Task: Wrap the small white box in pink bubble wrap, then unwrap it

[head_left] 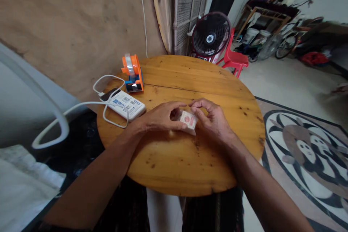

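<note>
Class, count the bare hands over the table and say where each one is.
2: the left hand holds the small box; the right hand is at its right side.

Printed marks, but no word can be read surely.
The small pale box [190,120] has a round red emblem with red print beside it, too blurred for reading. On the white flat device [132,107] there are blue characters, also not clear. The orange-and-blue tape dispenser [139,76] carries a white mark on a dark panel, too small to tell.
</note>
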Demonstrator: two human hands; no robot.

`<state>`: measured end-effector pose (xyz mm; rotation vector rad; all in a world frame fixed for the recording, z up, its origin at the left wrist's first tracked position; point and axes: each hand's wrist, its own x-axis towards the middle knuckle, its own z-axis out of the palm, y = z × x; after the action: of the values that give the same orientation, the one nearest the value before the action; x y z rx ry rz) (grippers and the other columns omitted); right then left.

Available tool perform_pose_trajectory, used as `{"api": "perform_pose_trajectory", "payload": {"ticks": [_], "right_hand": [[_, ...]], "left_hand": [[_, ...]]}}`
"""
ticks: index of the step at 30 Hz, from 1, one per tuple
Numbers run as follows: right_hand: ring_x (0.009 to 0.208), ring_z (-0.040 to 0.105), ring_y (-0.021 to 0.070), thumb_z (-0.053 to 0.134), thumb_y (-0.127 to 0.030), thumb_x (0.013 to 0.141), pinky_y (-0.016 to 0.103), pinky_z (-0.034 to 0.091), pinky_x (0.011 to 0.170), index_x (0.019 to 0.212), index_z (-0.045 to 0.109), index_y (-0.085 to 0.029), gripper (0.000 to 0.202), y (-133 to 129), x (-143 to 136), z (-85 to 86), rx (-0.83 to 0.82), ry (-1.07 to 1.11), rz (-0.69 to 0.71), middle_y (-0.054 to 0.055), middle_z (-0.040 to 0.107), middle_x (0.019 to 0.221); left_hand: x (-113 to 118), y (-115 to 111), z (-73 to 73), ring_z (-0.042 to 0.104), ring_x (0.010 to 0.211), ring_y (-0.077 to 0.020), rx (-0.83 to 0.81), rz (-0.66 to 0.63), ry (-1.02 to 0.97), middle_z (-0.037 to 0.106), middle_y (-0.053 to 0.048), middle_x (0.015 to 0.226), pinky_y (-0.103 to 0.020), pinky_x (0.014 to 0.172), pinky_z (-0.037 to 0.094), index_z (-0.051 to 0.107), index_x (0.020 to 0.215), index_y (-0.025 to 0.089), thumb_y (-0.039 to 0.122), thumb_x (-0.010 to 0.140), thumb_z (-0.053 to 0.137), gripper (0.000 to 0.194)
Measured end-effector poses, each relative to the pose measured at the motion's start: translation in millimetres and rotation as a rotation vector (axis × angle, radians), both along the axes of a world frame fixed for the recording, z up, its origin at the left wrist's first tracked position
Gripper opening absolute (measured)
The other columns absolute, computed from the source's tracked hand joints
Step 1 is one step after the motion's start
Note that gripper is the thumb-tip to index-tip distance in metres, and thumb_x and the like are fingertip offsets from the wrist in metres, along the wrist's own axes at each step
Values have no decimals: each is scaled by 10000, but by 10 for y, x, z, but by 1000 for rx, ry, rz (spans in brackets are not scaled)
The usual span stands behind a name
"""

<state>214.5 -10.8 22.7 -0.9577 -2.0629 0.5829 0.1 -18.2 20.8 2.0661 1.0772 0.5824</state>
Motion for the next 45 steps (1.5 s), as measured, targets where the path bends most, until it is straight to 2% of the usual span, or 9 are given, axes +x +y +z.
{"api": "perform_pose_trajectory", "payload": {"ticks": [7,12,17,24,29,33,37,40,45], "right_hand": [[861,646,173,565,-260,909,302,479,775,854,630,-208,100,10,20,-5,-9,55,-2,33,700,910],[893,643,166,567,-271,915,301,476,805,849,621,-209,106,20,30,2,-8,104,-10,38,695,965],[941,638,182,569,-306,919,330,477,847,839,614,-212,131,21,44,32,-13,146,-37,48,690,988],[972,642,191,604,-361,901,361,482,908,845,621,-218,155,39,74,72,-15,316,-76,49,697,1002],[960,651,190,639,-346,881,366,486,907,838,635,-219,134,62,96,77,-45,417,-74,48,704,995],[952,657,197,659,-386,861,381,502,900,829,632,-220,172,64,97,81,-75,433,-92,49,707,1009],[989,661,211,653,-409,861,400,504,923,814,617,-220,198,70,77,88,-105,446,-101,51,707,1021],[1007,659,209,653,-393,861,406,495,943,799,619,-219,187,105,55,94,-110,471,-98,44,708,1023],[1032,647,214,661,-394,845,433,471,981,764,634,-215,198,221,33,135,-150,401,-87,38,714,1037]], "left_hand": [[13,-2,-12,592,952,-206,29,11,-23,638,-53,1138,-337,829,472,555,1311,235,447,713,737,660],[17,-23,-17,577,1029,-217,83,32,-33,596,-61,1203,-372,919,471,512,1349,250,431,715,736,696],[18,-36,-17,581,1015,-215,52,52,-80,563,-86,1226,-371,908,488,431,1417,228,442,697,752,817],[13,-43,51,588,1019,-241,-32,48,-85,570,-96,1259,-384,903,488,422,1425,232,525,679,755,867],[6,-53,50,600,1059,-256,-151,2,-230,605,-110,1250,-390,904,489,409,1437,202,536,764,690,802],[-18,-63,75,577,1146,-277,-195,88,-311,602,-120,1295,-391,954,467,485,1393,197,560,848,583,662],[-39,-70,108,556,1205,-255,-194,127,-350,607,-81,1326,-361,1015,431,592,1287,227,552,906,492,511],[-16,-62,94,586,1160,-245,-236,114,-446,642,-91,1279,-376,1023,427,646,1195,199,516,898,524,452],[49,-20,2,628,1064,-246,-326,53,-554,688,-113,1159,-399,959,461,656,1130,131,408,779,687,449]]}}
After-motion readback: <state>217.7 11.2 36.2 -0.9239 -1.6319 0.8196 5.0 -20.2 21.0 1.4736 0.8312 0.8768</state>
